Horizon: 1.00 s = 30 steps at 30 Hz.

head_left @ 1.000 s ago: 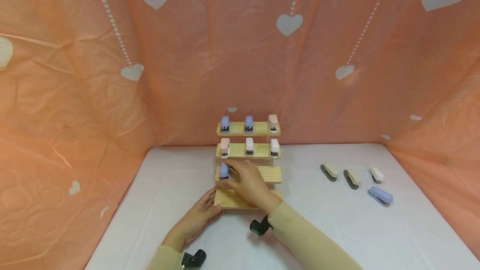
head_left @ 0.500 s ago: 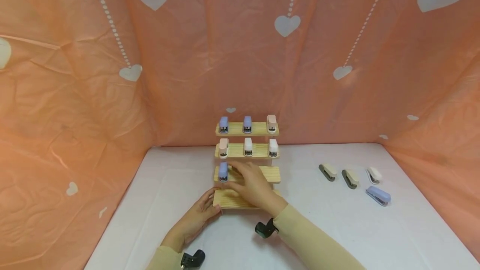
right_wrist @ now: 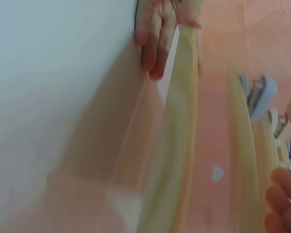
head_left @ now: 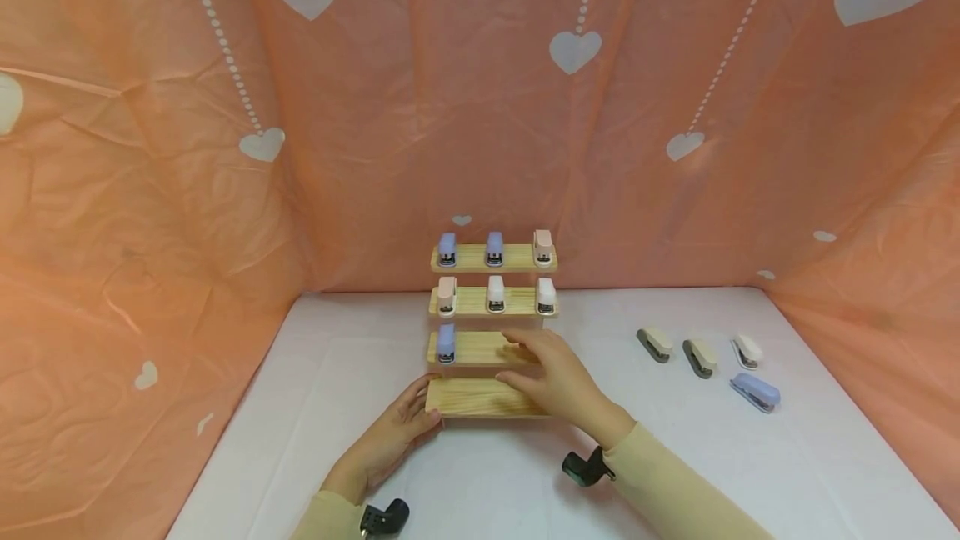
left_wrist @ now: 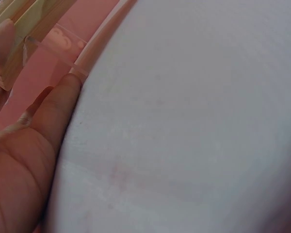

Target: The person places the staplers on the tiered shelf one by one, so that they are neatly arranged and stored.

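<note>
While the left hand (head_left: pixel 393 440) grips the left end of the bottom shelf (head_left: pixel 480 398), thumb at the front corner and fingers along the side, the right hand (head_left: pixel 562 382) is held over the right portion of the two lower tiers, thumb and fingers spread wide around air. Contact between the right fingertips and the third shelf (head_left: pixel 480 348) cannot be confirmed.

Bare wood runs along the third shelf from the lavender stapler (head_left: pixel 446 342), upright at its left end, to the right fingers. White tabletop (head_left: pixel 675 457) extends from the rack's right edge to the loose staplers, and leftward to the orange sheet (head_left: pixel 480 123), which meets the table's back edge behind the rack.

The top shelf (head_left: pixel 471 257) bears a left purple stapler (head_left: pixel 447 248), a centre purple stapler (head_left: pixel 494 248) and a pink stapler (head_left: pixel 543 247). The second shelf (head_left: pixel 471 300) bears a peach stapler (head_left: pixel 446 295), a centre white stapler (head_left: pixel 496 293) and an end white stapler (head_left: pixel 546 296). On the table, well right of the rack, lie a left cream stapler (head_left: pixel 656 344), a right cream stapler (head_left: pixel 701 357), a loose white stapler (head_left: pixel 747 351) and a periwinkle stapler (head_left: pixel 757 392).
</note>
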Tool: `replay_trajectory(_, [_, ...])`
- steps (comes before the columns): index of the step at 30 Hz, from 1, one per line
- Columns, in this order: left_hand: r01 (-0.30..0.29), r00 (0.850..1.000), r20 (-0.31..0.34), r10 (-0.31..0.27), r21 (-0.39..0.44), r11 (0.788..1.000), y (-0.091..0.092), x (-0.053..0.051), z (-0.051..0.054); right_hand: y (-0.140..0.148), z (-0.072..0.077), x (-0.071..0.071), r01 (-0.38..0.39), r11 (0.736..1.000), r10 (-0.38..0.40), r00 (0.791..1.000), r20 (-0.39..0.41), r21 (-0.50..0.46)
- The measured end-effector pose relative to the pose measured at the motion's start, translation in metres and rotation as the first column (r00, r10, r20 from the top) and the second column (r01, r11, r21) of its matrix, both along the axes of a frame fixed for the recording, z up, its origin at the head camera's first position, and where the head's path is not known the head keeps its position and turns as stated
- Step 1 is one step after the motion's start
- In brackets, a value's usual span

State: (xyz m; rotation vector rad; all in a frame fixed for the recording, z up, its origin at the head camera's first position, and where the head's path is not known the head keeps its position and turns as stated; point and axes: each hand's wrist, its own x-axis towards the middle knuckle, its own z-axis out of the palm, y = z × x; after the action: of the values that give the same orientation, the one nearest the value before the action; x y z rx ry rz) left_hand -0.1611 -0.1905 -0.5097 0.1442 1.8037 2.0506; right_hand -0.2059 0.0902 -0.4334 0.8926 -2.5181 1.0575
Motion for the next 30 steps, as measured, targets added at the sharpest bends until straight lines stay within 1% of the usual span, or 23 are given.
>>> replay_trajectory(6, [-0.011,1.0,-0.002,0.011,0.001,1.0,-0.001,0.0,0.0,0.026,0.002,0.003,0.034,0.999,-0.034,0.999,-0.007,0.001])
replay_trajectory(11, [-0.007,1.0,-0.006,0.007,0.005,1.0,-0.001,0.0,0.0,0.047,0.0,0.002,0.077,0.997,-0.077,0.996,-0.042,-0.005])
replay_trajectory(17, [-0.004,1.0,-0.007,0.004,0.015,1.0,0.0,0.0,-0.002,0.077,-0.005,-0.003,0.139,0.99,-0.139,0.99,-0.001,-0.011])
replay_trajectory(24, [-0.004,1.0,-0.007,0.004,0.021,1.0,0.0,-0.001,-0.003,0.11,-0.018,-0.016,0.239,0.97,-0.238,0.97,0.043,-0.042])
replay_trajectory(27, [-0.001,1.0,-0.008,0.001,0.024,1.0,0.0,0.0,-0.003,0.122,-0.022,-0.021,0.281,0.959,-0.277,0.958,0.076,-0.048])
replay_trajectory(30, [0.002,1.0,-0.009,-0.001,0.025,1.0,-0.001,0.0,-0.003,0.133,-0.026,-0.024,0.329,0.944,-0.324,0.94,0.105,-0.034])
